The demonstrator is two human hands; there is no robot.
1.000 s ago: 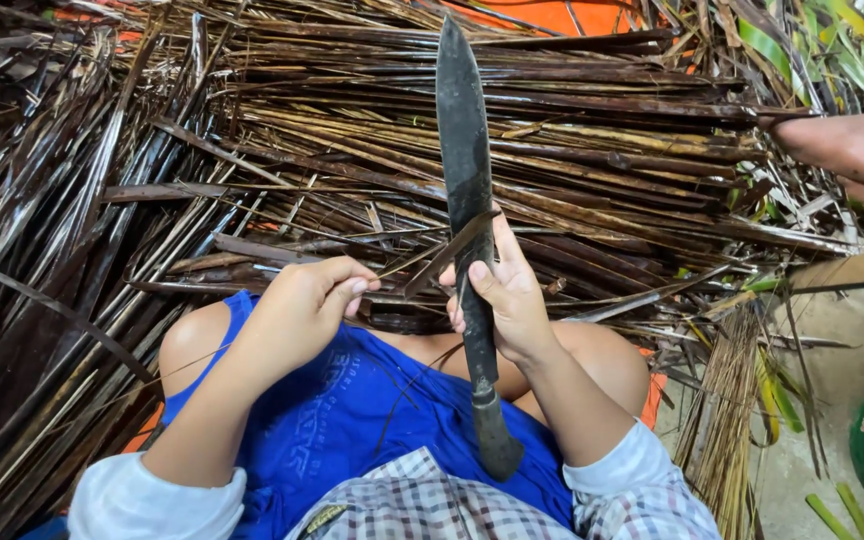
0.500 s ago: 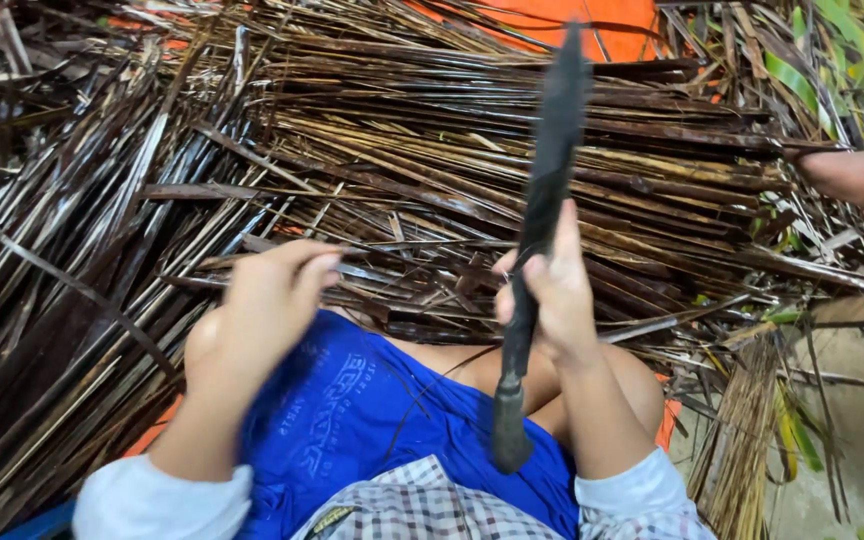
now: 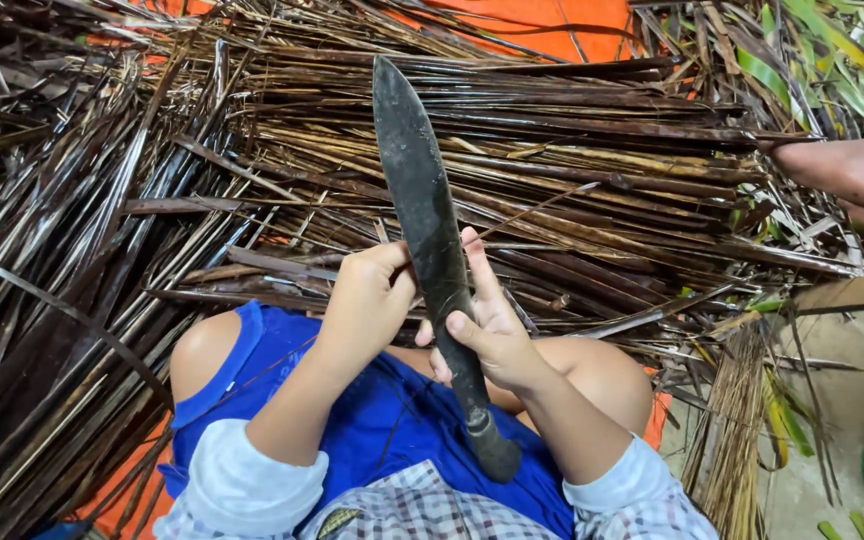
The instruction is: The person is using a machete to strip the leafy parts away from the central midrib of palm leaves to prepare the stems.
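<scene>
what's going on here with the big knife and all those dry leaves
A seated person holds a long dark knife upright over their lap, the right hand gripping it low on the blade just above the handle. The left hand is closed right beside the blade's left edge; what it pinches is hidden. A heap of dry brown leaf strips lies spread in front of the knees. Another person's foot rests at the right edge.

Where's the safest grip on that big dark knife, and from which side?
Probably the rounded handle at the lower end of the knife, approached from below: the blade points up and away. The right hand currently wraps the lower blade; the left hand touches it.
</scene>
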